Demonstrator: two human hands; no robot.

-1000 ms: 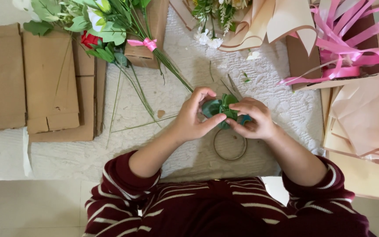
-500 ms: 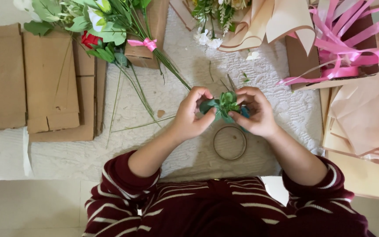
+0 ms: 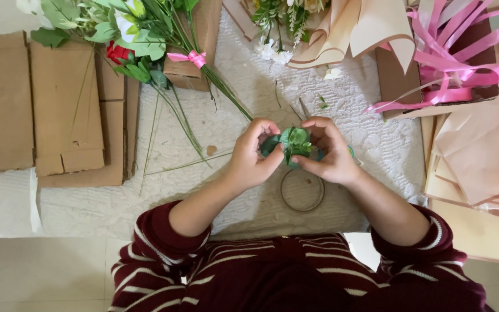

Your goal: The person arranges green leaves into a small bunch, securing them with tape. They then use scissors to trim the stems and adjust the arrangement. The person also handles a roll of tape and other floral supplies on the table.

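Nearest the camera, two striped maroon sleeves [image 3: 163, 242] lead up to two bare hands that meet over a white textured cloth [image 3: 376, 144]. Both the left hand [image 3: 253, 156] and the right hand [image 3: 329, 151] are closed with fingertips pinched on one small bunch of green leaves [image 3: 294, 143], held between them just above the cloth; a bit of teal shows behind the leaves (what it belongs to cannot be told). Directly below the hands lies one thin wire ring [image 3: 302, 190], flat on the cloth and apart from the fingers.

Further out, on the left, flattened cardboard pieces [image 3: 59, 104] lie side by side, about three panels, overlapping at the edges. One loose green stem [image 3: 186, 163] lies between the cardboard and the left hand. On the right sits a stack of beige wrapping paper [image 3: 480, 156].

Farthest off, one bunch of artificial flowers [image 3: 116, 29] with a single red bloom is tied by one pink bow [image 3: 189, 58] and rests across a small cardboard box [image 3: 194, 40]. Rolled cream paper [image 3: 353, 29] holds a second spray of white blossoms, and one brown box carries a tangle of pink ribbon [image 3: 451, 52].
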